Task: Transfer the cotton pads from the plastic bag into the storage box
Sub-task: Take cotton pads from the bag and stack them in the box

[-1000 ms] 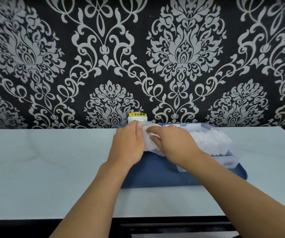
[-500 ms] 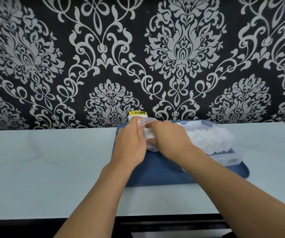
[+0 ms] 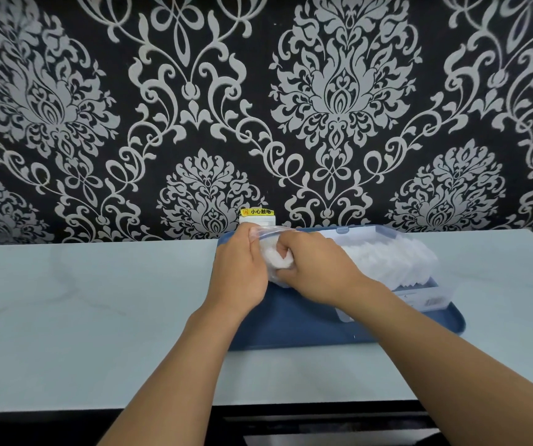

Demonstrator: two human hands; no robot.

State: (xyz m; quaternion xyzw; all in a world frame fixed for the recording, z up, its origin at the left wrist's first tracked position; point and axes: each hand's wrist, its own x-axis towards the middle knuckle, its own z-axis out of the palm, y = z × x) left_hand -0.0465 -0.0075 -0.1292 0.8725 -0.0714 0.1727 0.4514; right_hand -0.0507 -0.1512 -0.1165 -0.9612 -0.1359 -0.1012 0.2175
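Note:
A clear plastic bag [image 3: 270,239] sits between my hands above the blue tray [image 3: 307,329]. My left hand [image 3: 241,272] grips the bag's open edge on the left. My right hand [image 3: 315,268] reaches into the bag with its fingers curled round a small bunch of white cotton pads [image 3: 279,257]. To the right stands the clear storage box [image 3: 426,294] on the tray, filled with a long row of white cotton pads [image 3: 387,262]. The bag's lower part is hidden behind my hands.
A pale marble-look table [image 3: 82,300] carries the tray. A white wall socket with a yellow warning label [image 3: 257,215] sits against the patterned black-and-grey wall behind the tray. The table's front edge runs close to me.
My right hand has curled its fingers round a bunch of pads inside the bag and drawn slightly back. My left hand keeps its grip on the bag edge.

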